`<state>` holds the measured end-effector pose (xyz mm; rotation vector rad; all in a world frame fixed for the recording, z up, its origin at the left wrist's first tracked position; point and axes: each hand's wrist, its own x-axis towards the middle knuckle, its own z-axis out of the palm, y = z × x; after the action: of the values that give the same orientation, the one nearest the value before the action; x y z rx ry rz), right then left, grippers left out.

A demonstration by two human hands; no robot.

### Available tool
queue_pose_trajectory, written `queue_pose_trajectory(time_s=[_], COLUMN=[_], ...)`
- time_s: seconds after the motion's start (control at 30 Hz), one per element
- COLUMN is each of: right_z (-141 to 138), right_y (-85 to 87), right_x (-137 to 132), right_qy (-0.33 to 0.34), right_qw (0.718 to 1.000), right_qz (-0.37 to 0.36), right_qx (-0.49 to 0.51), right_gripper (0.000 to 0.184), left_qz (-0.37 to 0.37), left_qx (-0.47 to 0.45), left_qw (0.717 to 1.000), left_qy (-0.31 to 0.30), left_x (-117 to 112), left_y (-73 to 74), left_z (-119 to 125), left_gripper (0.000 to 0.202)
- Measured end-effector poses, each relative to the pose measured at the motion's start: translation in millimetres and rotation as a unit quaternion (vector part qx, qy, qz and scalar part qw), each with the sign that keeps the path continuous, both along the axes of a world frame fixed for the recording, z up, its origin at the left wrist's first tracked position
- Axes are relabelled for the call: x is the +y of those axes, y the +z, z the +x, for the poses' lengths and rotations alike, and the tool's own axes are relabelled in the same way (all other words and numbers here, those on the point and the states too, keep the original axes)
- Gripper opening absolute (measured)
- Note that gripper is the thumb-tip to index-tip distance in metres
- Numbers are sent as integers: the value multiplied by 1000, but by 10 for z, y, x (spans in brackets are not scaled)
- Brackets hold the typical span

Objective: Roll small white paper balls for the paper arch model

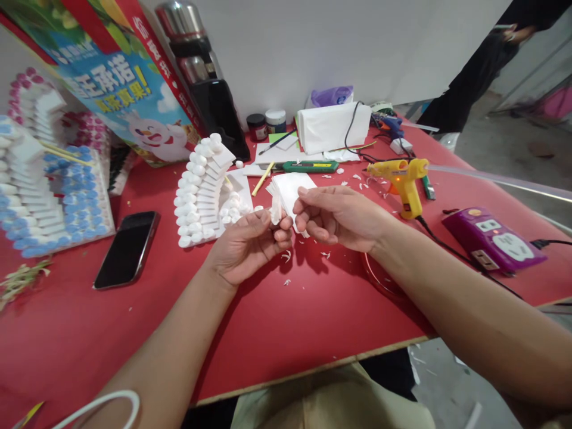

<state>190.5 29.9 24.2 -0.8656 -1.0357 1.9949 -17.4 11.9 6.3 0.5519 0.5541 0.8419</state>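
Observation:
My left hand [250, 241] and my right hand [333, 214] meet above the red table [277, 316]. Between them they grip a fanned stack of small white foam pieces [286, 193]. The left fingers pinch the stack's lower left edge. The right fingers curl around its right side. Just left of the hands stands a white foam staircase model [201, 190] edged with white balls.
A yellow glue gun [404, 179] stands to the right, and a purple power strip [491, 238] lies beyond it. A black phone [127, 247] lies at the left, near a blue-dotted foam model [49, 196]. At the back are a green knife [310, 167], a white tissue pack [333, 126] and a thermos [199, 71]. A person in black [482, 59] stands far right.

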Motion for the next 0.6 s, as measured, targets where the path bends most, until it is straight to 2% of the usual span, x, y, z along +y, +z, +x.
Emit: queue_pose_trajectory(time_s=[0.13,0.23,0.33,0.4,0.6], right_z=[-23,-42,-54,-52,-4], right_y=[22,12,-29,-55,-78], right_x=[-40,-71,-89,-96,-98], right_qy=[-12,-35,-57,-56,-42], right_qw=[996,979,937,908,842], right_qz=[83,180,274,323,440], right_qx=[-21,-92,-207,-261,-309], right_gripper=[32,34,40,36,21], left_qz=[-15,16,60,80,98], left_qx=[4,52,104,127,196], left_qw=[1000,998,992,988,975], left_qy=[0,21,26,27,33], left_x=[-9,-13,-19,-23,-10], left_y=[-1,-3,6,18,51], left_z=[27,55,75,77,33], left_gripper=[20,18,17,18,22])
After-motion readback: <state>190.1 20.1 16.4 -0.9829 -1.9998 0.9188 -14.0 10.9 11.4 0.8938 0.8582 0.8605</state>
